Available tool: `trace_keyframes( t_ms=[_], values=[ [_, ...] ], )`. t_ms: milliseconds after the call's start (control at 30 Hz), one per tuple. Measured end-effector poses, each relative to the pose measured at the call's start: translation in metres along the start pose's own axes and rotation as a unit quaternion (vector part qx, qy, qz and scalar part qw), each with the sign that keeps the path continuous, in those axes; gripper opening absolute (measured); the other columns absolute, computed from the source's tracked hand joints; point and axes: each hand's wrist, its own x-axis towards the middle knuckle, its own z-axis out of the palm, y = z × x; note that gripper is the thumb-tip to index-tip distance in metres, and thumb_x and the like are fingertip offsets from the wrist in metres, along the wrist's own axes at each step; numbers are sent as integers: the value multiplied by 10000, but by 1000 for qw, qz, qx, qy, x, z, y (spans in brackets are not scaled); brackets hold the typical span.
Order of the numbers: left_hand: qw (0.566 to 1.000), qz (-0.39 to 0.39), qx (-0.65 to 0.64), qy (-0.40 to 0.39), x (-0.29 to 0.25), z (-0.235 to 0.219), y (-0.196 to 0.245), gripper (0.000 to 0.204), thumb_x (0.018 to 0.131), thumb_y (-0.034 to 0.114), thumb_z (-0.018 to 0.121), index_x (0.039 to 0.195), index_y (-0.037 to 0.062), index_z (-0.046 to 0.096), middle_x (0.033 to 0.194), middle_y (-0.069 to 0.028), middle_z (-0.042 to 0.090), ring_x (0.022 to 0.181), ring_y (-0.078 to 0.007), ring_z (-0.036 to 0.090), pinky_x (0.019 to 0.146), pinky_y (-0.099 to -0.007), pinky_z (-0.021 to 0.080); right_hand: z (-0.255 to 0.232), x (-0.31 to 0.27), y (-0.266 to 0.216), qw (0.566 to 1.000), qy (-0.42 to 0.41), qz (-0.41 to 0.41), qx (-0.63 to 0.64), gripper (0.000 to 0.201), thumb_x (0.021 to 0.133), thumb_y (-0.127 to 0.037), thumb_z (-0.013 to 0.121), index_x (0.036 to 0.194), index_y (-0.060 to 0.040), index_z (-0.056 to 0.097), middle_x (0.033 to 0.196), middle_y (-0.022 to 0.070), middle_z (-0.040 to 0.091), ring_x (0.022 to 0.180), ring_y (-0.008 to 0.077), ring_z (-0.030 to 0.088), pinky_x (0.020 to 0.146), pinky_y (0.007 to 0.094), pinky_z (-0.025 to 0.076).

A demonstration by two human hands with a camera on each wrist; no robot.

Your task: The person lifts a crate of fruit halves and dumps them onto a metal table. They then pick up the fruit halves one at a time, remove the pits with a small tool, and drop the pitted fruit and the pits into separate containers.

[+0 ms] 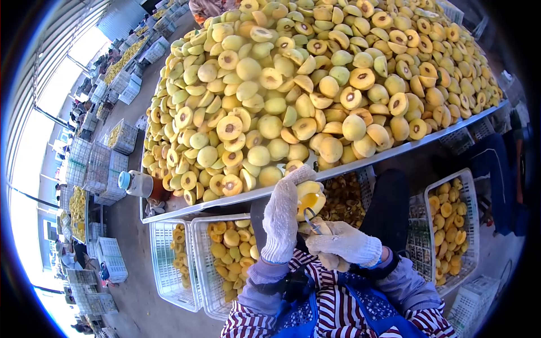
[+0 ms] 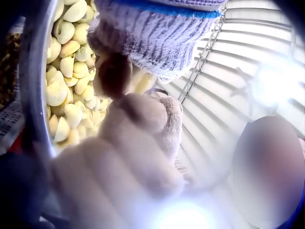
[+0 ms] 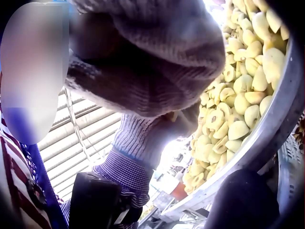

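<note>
In the head view the left hand [image 1: 283, 211], in a white knit glove, holds a halved yellow fruit [image 1: 310, 200] with its cut face toward the right hand. The gloved right hand [image 1: 344, 244] grips a small tool [image 1: 309, 214] whose curved metal end touches the fruit's lower edge. Both hands are close together just below the table's metal rim [image 1: 256, 194]. In the left wrist view the right hand's curled fingers [image 2: 138, 143] are near, blurred, with a bit of the metal loop showing. The right wrist view shows the glove [image 3: 157, 57] large and dark, hiding the tool.
A big heap of halved fruit [image 1: 270, 127] covers the table. Below its edge stand white crates [image 1: 197, 265] of fruit, another crate [image 1: 476, 242] at right, and a crate of dark pieces [image 1: 342, 197] by the knees. A blue-lidded jar [image 1: 138, 185] sits at the left corner.
</note>
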Motion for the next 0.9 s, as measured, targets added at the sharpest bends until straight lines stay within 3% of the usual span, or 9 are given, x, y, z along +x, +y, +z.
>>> trace_keyframes(
  t_ms=[167, 300, 400, 533, 567, 667, 733, 833, 900],
  values=[
    [993, 112, 35, -9, 1, 7, -15, 456, 1066, 330, 456, 1291, -50, 573, 1241, -147, 629, 1122, -204, 619, 943, -324, 523, -12, 5, 10, 998, -54, 2, 26, 356, 941, -422, 665, 851, -84, 600, 601, -13, 568, 449, 54, 509, 372, 185, 349],
    [987, 36, -154, -4, -2, 26, 2, 531, 1066, 405, 441, 1320, -52, 533, 1224, -175, 626, 1113, -231, 626, 953, -352, 525, -15, -4, -4, 998, -51, 41, 4, 349, 926, -399, 664, 852, -58, 655, 626, 4, 596, 465, 71, 534, 407, 199, 399],
    [997, 43, -56, -17, -2, 29, 0, 606, 1057, 477, 418, 1329, -56, 515, 1212, -167, 631, 1110, -229, 631, 947, -352, 532, -10, -5, -13, 998, 4, 36, -44, 366, 915, -412, 671, 864, -50, 656, 616, 4, 594, 470, 77, 538, 407, 204, 402],
    [994, 5, -95, -48, -4, 33, 8, 642, 1041, 524, 423, 1292, -53, 545, 1181, -155, 648, 1032, -228, 664, 931, -349, 538, -16, -7, -7, 995, -69, 49, 48, 313, 944, -334, 638, 790, -62, 639, 537, 10, 552, 385, 83, 465, 344, 226, 322],
    [988, 1, -124, -93, 3, 29, 3, 609, 1033, 514, 455, 1255, -42, 568, 1141, -157, 656, 970, -242, 685, 814, -337, 580, -15, -11, -14, 996, -75, 38, 33, 287, 939, -341, 623, 838, -72, 627, 554, 8, 546, 399, 84, 462, 345, 228, 313],
    [925, -203, -308, -94, 12, 35, 9, 596, 1023, 523, 469, 1225, -28, 576, 1090, -161, 664, 918, -257, 699, 663, -317, 596, -4, -9, -19, 983, -161, 58, -62, 247, 925, -327, 636, 877, -85, 618, 586, 6, 557, 405, 87, 460, 354, 220, 315],
    [959, -145, -243, -3, 14, 27, 8, 583, 1019, 522, 478, 1248, -6, 572, 1038, -158, 683, 813, -249, 700, 554, -288, 558, -9, -14, -21, 991, -90, 82, -48, 231, 921, -314, 658, 960, -90, 616, 613, -9, 567, 424, 79, 474, 379, 215, 349],
    [989, -5, -80, 125, 10, -50, -26, 507, 1042, 429, 483, 1218, -29, 608, 1055, -142, 693, 866, -241, 713, 737, -321, 615, -35, -23, -14, 1000, 5, -6, 17, 254, 950, -321, 654, 957, -75, 590, 644, 0, 584, 413, 47, 485, 371, 177, 370],
    [906, 79, 349, 228, 4, -110, -32, 376, 988, 330, 610, 1122, -17, 662, 1203, -176, 646, 1082, -266, 637, 940, -416, 531, -51, -15, 2, 996, 22, -75, 32, 325, 949, -332, 661, 1091, -58, 560, 651, 10, 588, 427, 51, 496, 377, 175, 374]
  ],
)
